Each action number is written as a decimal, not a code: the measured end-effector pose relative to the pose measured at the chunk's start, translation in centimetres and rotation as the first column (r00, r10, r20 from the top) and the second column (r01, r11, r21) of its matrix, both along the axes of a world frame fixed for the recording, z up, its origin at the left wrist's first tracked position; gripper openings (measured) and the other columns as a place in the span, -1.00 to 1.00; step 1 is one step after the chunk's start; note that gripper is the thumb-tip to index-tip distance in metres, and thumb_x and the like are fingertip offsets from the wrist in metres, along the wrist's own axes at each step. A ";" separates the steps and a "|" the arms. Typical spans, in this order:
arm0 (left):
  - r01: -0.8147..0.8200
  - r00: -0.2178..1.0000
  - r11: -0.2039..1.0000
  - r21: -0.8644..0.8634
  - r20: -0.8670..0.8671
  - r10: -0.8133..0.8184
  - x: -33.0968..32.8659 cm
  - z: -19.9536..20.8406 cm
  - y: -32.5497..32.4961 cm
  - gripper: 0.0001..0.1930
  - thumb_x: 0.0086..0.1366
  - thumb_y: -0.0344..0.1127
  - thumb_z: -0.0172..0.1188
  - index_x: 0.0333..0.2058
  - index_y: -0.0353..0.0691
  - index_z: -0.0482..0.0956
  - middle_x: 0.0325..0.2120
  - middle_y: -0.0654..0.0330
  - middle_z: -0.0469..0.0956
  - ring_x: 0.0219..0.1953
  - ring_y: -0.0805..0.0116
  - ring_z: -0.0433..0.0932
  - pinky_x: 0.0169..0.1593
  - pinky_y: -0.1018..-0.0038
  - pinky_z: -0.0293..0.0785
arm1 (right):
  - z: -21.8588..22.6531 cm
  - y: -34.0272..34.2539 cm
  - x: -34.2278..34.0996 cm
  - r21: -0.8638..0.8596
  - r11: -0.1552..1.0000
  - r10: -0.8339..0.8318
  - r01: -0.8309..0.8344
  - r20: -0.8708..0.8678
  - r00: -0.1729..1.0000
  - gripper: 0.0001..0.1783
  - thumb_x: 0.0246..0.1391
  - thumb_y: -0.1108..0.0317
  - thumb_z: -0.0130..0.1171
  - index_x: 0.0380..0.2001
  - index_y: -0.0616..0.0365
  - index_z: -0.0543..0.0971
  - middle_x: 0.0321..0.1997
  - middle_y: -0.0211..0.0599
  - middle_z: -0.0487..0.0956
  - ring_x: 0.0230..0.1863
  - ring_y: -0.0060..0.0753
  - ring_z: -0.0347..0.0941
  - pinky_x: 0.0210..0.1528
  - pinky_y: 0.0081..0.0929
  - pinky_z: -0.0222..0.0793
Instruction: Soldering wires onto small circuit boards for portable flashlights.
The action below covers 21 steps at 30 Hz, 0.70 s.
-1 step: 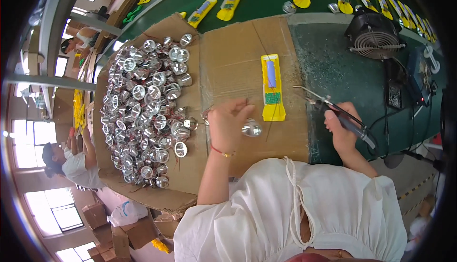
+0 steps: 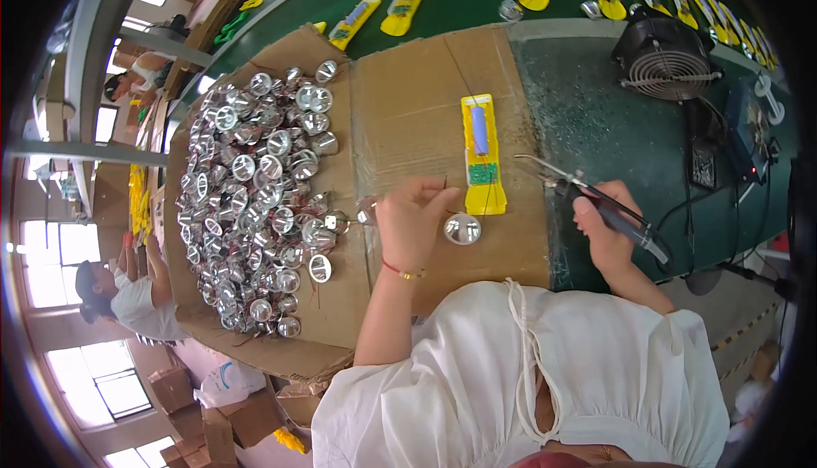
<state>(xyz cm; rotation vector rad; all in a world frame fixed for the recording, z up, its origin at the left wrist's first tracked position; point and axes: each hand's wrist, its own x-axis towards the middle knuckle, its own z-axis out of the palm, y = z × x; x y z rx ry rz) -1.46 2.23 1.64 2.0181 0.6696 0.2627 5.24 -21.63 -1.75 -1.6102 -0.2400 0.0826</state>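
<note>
Now left hand pinches thin wires by shiny reflector; right hand grips soldering iron. Reflector prob light, slippery, scratch-prone — hold by rim.

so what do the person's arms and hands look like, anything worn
Both forearms are bare, no gloves. The left hand has a thin red string bracelet with a small gold bead at the wrist. The right hand wears nothing visible. A loose white top covers the upper arms.
</note>
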 end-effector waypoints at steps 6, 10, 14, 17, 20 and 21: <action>-0.008 0.988 0.991 -0.137 0.152 0.029 0.8 -3.4 -1.3 -0.91 -0.05 -0.51 0.31 -0.51 -0.33 0.60 -0.55 0.14 0.56 -0.55 0.44 0.53 -0.44 0.62 0.44 | 0.4 0.8 -0.5 -0.032 0.996 0.088 -0.087 0.057 0.994 -0.82 -0.09 0.40 0.26 -0.47 0.21 0.47 -0.59 -0.44 0.48 -0.56 -0.72 0.34 -0.51 -0.69 0.26; 0.048 0.958 0.999 -0.003 0.284 -0.045 1.3 -4.0 -1.9 -0.91 -0.09 -0.53 0.33 -0.54 -0.32 0.60 -0.48 0.16 0.48 -0.49 0.43 0.48 -0.46 0.58 0.42 | 0.2 1.1 -0.5 -0.047 0.992 0.124 -0.118 0.131 0.984 -0.82 -0.08 0.39 0.26 -0.49 0.21 0.46 -0.60 -0.42 0.49 -0.57 -0.71 0.36 -0.54 -0.68 0.25; 0.055 0.955 0.993 0.107 0.286 -0.084 1.4 -4.3 -2.3 -0.90 -0.09 -0.53 0.33 -0.54 -0.33 0.60 -0.49 0.17 0.46 -0.49 0.42 0.47 -0.47 0.55 0.41 | 0.1 1.3 -0.5 -0.063 0.991 0.127 -0.120 0.122 0.984 -0.82 -0.08 0.40 0.25 -0.49 0.21 0.45 -0.62 -0.43 0.48 -0.60 -0.73 0.35 -0.57 -0.69 0.24; 0.062 0.952 0.994 0.092 0.293 -0.086 1.3 -4.4 -2.4 -0.90 -0.10 -0.52 0.34 -0.55 -0.33 0.60 -0.49 0.18 0.45 -0.51 0.43 0.46 -0.46 0.55 0.40 | 0.2 1.4 -0.6 -0.056 0.991 0.129 -0.123 0.129 0.983 -0.82 -0.07 0.40 0.25 -0.49 0.21 0.45 -0.64 -0.43 0.47 -0.62 -0.74 0.34 -0.58 -0.70 0.23; 0.060 0.964 0.994 0.087 0.255 -0.080 1.4 -4.2 -2.5 -0.90 -0.10 -0.52 0.34 -0.55 -0.33 0.60 -0.49 0.18 0.44 -0.51 0.44 0.45 -0.47 0.56 0.40 | 0.0 1.5 -0.6 -0.036 0.991 0.135 -0.132 0.094 0.986 -0.83 -0.07 0.41 0.24 -0.49 0.22 0.45 -0.64 -0.44 0.47 -0.62 -0.75 0.33 -0.59 -0.71 0.23; 0.054 0.963 0.993 0.106 0.258 -0.080 1.4 -4.3 -2.5 -0.90 -0.10 -0.52 0.34 -0.55 -0.34 0.60 -0.50 0.18 0.44 -0.51 0.44 0.45 -0.48 0.57 0.40 | -0.1 1.6 -0.7 -0.010 0.990 0.138 -0.138 0.073 0.988 -0.83 -0.07 0.41 0.24 -0.49 0.23 0.45 -0.64 -0.44 0.47 -0.61 -0.76 0.33 -0.59 -0.72 0.23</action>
